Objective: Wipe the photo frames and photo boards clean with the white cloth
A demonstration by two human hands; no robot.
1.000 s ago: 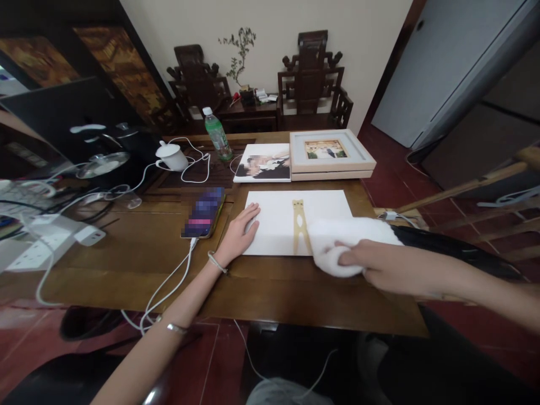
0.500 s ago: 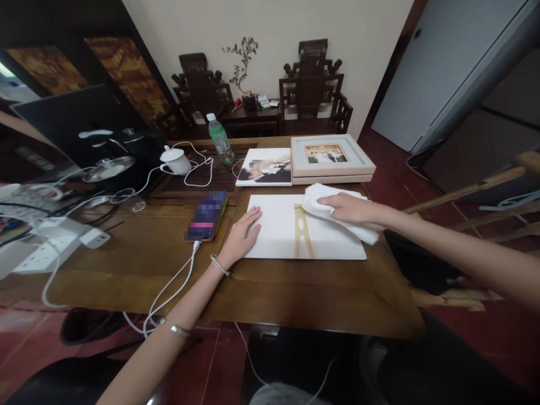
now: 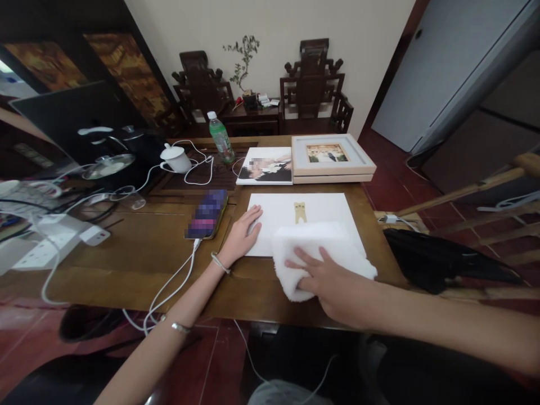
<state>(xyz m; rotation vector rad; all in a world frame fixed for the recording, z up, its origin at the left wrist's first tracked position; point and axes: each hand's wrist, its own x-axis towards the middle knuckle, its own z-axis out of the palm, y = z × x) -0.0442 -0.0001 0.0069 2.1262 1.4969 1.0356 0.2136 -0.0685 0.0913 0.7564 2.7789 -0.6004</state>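
Note:
A white rectangular panel (image 3: pixel 270 211) lies flat on the wooden table, with a tan bracket-like piece (image 3: pixel 300 212) fixed near its middle. My left hand (image 3: pixel 243 233) rests on the panel's left edge, fingers stretched out and flat. A fluffy white cloth (image 3: pixel 291 242) is under my right hand (image 3: pixel 327 281), whose fingers press into it and partly grip it. The cloth spreads over the panel's lower right part and hangs past its near edge. It hides the bracket's lower legs.
Behind the panel lie a photo print (image 3: pixel 265 169) and a stacked picture frame (image 3: pixel 333 163). To the left are a charging phone (image 3: pixel 208 214), a lidded white cup (image 3: pixel 175 159), a green bottle (image 3: pixel 220 138), a power strip (image 3: pixel 46 247) and loose cables.
My right hand has moved with the cloth from the panel's upper right toward its near edge. The bracket's lower part is now covered. My left hand has stayed in place.

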